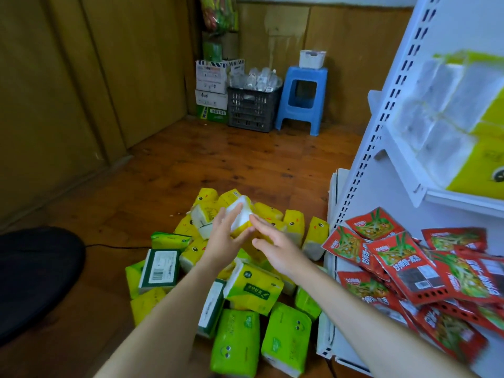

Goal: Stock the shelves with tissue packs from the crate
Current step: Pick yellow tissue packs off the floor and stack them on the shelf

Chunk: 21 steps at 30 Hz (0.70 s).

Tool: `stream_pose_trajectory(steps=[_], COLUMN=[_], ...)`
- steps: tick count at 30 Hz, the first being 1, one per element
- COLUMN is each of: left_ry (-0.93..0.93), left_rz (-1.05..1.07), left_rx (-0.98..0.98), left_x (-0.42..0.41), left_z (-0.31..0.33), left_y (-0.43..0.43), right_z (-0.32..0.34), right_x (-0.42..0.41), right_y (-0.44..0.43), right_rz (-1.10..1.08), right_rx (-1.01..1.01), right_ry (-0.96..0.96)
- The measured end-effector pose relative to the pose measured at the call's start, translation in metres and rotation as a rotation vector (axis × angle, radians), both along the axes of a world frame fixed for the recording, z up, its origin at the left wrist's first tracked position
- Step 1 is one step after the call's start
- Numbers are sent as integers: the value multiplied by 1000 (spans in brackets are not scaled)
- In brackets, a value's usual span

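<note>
The left hand (226,238) and the right hand (275,246) meet at the centre of the frame, both with fingers straight and spread. Between them is one yellow tissue pack (241,214), raised above the heap. The left fingers lie flat along its white side and the right index tip touches its right edge. The pack is motion-blurred and tilted, its long axis rising toward the upper right and its white face turned to the camera. Below and around the hands, a pile of tissue packs (253,290) lies on the wooden floor (218,159). At least six are yellow with chick faces, three are bright green at lower centre, and two show dark green label panels; the rest overlap too much to count. At right stands the white shelving unit (362,165). Its lower shelf carries roughly ten overlapping red snack sachets (401,260), its upper shelf one clear-wrapped multipack (447,105). At upper centre are one dark plastic crate (252,110), one blue stool (302,99) bearing a white basket (312,59), and three stacked cartons (211,91).
</note>
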<state>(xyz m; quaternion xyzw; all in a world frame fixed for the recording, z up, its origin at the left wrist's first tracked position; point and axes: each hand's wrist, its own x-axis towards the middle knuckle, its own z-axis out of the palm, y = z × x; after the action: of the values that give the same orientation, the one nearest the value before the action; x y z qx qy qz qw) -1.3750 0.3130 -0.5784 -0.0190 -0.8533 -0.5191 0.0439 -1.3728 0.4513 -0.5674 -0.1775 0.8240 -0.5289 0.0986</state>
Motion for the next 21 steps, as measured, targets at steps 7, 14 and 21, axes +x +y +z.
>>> stream_pose_trajectory(steps=[7, 14, 21], left_ry=[95, -28, -96], left_rz=[10, 167, 142], left_rx=[58, 268, 467], left_x=[3, 0, -1], left_z=[10, 10, 9], left_y=[3, 6, 11], right_z=[13, 6, 18], right_x=[1, -1, -3], right_y=[-8, 0, 6], right_rz=[-8, -369, -504], right_rx=[12, 1, -638], right_ry=[84, 164, -471])
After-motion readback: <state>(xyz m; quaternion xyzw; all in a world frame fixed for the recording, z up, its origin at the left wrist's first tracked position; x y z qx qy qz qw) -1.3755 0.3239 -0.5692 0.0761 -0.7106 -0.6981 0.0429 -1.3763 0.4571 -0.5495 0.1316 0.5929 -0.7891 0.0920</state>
